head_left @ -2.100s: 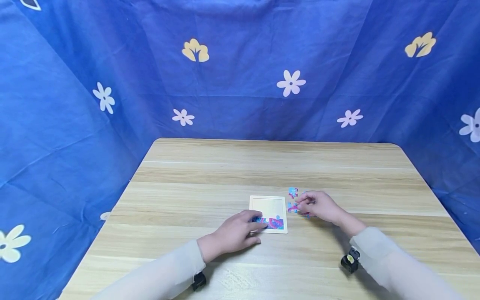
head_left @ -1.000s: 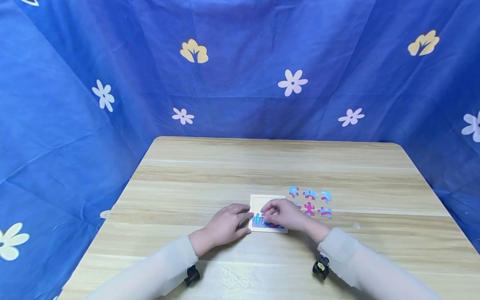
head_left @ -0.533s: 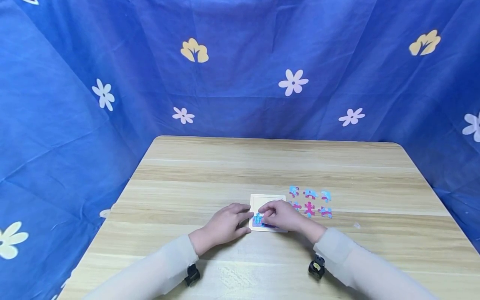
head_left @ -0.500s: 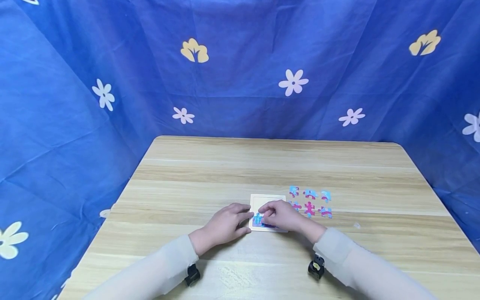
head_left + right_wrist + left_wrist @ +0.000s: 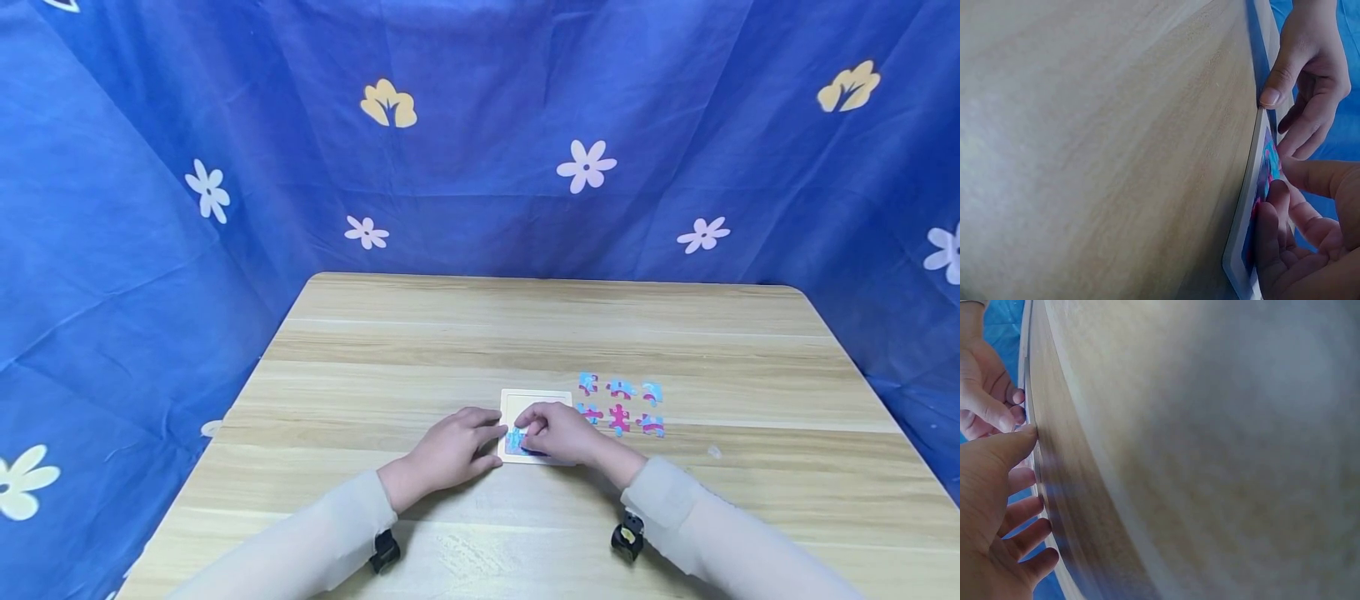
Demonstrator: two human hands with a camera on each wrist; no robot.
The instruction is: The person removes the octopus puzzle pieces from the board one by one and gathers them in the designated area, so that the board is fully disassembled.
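Observation:
A small pale puzzle tray (image 5: 537,392) lies on the table with blue, pink and purple jigsaw pieces (image 5: 515,442) along its near side. My left hand (image 5: 447,450) rests beside it, its fairly straight fingertips touching the left edge. Over the tray, my right hand (image 5: 564,432) has thumb and fingers drawn together; they seem to pinch a puzzle piece, mostly hidden by the fingers. In the right wrist view the fingertips of the right hand (image 5: 1300,231) meet a colourful piece (image 5: 1270,159) at the tray surface, while the left hand (image 5: 1313,75) touches the tray's end.
Loose puzzle pieces (image 5: 619,418) lie in two rows just right of the tray. The wooden table (image 5: 420,333) ends at a blue flowered cloth (image 5: 480,167) behind and at both sides. Wrist cameras (image 5: 627,537) hang under the sleeves.
My right hand has moved left from the loose pieces to the tray, then shifted slightly within it. The left hand has drawn back from over the tray to its left edge.

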